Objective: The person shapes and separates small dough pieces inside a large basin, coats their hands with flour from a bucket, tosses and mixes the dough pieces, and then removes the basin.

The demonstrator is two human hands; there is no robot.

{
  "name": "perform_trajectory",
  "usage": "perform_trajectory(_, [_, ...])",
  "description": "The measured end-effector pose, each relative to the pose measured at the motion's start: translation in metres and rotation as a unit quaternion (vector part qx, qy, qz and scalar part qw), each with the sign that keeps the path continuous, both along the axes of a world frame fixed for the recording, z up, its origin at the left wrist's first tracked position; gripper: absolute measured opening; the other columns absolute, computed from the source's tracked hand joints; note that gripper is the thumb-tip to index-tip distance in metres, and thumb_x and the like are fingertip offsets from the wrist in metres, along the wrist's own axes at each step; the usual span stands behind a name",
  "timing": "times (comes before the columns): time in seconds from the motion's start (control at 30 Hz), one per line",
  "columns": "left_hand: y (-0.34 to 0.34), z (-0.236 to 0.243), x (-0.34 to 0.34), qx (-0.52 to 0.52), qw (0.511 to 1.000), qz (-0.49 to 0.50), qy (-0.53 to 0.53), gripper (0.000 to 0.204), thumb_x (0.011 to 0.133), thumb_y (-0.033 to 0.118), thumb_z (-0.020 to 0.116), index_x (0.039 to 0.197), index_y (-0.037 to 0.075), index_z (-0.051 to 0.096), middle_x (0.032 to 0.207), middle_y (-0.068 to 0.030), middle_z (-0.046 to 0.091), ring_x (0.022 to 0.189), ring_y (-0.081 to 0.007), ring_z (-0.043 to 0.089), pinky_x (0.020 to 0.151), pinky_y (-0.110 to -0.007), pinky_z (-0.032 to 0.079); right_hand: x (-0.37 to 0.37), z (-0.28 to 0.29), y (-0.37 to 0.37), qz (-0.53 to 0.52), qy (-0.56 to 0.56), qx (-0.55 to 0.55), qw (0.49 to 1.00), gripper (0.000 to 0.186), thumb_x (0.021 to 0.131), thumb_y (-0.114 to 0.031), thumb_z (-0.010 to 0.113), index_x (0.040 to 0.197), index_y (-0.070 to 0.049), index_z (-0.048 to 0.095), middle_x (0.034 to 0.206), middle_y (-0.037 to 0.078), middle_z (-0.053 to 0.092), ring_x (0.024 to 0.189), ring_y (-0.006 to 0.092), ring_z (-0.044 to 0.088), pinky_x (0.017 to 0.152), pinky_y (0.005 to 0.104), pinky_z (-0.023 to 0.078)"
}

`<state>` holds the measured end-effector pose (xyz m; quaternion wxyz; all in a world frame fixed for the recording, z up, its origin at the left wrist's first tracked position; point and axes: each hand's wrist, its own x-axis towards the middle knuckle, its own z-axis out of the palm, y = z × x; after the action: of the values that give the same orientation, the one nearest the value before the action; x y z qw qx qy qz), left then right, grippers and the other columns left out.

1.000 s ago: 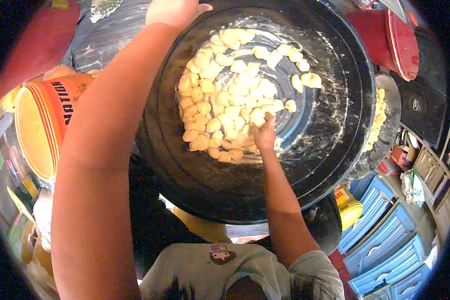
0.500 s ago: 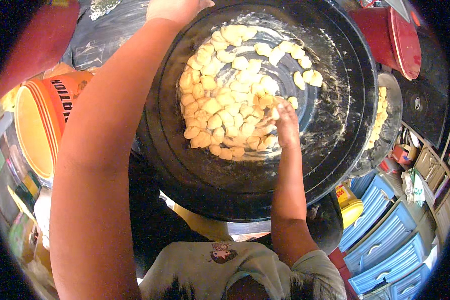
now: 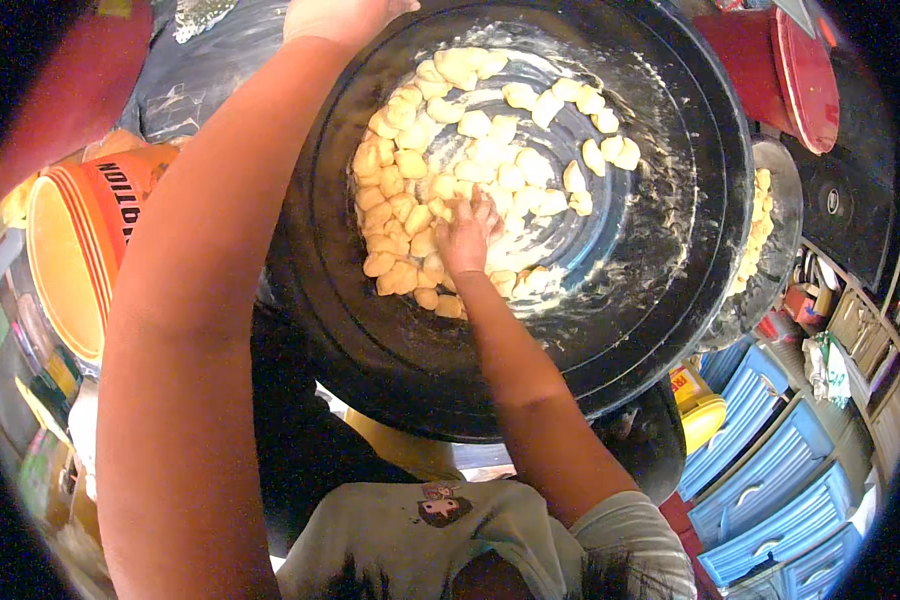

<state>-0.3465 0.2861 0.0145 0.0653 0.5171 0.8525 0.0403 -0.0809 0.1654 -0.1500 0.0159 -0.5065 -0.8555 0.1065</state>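
A person's pale shirt (image 3: pixel 390 535), printed with a small cartoon figure (image 3: pixel 443 510), fills the bottom of the frame, while the left forearm (image 3: pixel 185 320) climbs the left side. At center, the right hand (image 3: pixel 470 232) reaches into a wide black basin (image 3: pixel 390 375), its fingers slightly bent and parted among pale yellow dough-like pieces (image 3: pixel 395 185); whether they grasp one cannot be told. The pieces lie heaped in the basin's left and middle, with a loose arc toward its upper right, amid streaks of white powder (image 3: pixel 660 190). The left hand (image 3: pixel 345 18) is at the basin's rim at the top edge, cut off by the frame; its grip cannot be told. Bold dark lettering marks an orange bucket (image 3: pixel 73 258) at left, partly hidden by the forearm. At right, a yellow container (image 3: pixel 702 415) carries a partly visible printed label, above a row of blue drawers (image 3: pixel 760 480). Farther off, a round tray (image 3: pixel 785 200) holds more yellow pieces (image 3: pixel 755 232) beneath a red bucket (image 3: pixel 805 80), near a black panel (image 3: pixel 855 235) whose oval badge (image 3: pixel 832 200) is too small to read.
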Motion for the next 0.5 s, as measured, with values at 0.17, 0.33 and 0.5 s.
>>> perform_trajectory(0.17, [-0.004, 0.001, -0.010, -0.011, 1.000, 0.006, 0.002, 0.061, 0.076, 0.033, 0.064, 0.125, 0.005, 0.039, 0.103, -0.0197, 0.054, 0.090, -0.0353, 0.058, 0.075, -0.041, 0.048, -0.006, 0.022, 0.018, -0.209, 0.357, -0.320, 0.852, 0.035, 0.081, -0.028, 0.062, 0.104, -0.005, 0.049, 0.095, 0.009, 0.057, 0.083, 0.0232, 0.054, 0.072, 0.0343, 0.046])
perform_trajectory(0.33, [0.001, 0.002, -0.007, -0.017, 1.000, 0.015, -0.007, 0.060, 0.076, 0.032, 0.064, 0.125, 0.006, 0.039, 0.103, -0.0198, 0.054, 0.090, -0.0355, 0.058, 0.074, -0.042, 0.048, 0.046, 0.018, 0.052, -0.312, 0.429, -0.358, 0.768, 0.038, 0.085, -0.027, 0.057, 0.112, -0.003, 0.045, 0.089, 0.012, 0.057, 0.069, 0.0204, 0.057, 0.070, 0.0327, 0.048])
perform_trajectory(0.5, [-0.001, 0.004, -0.004, -0.009, 1.000, 0.008, -0.016, 0.060, 0.076, 0.032, 0.064, 0.125, 0.007, 0.039, 0.103, -0.0199, 0.054, 0.090, -0.0356, 0.058, 0.074, -0.042, 0.048, 0.096, -0.021, 0.020, 0.052, 0.034, -0.076, 0.995, 0.034, 0.077, -0.010, 0.063, 0.108, -0.006, 0.049, 0.089, 0.009, 0.057, 0.088, 0.0206, 0.055, 0.076, 0.0339, 0.045])
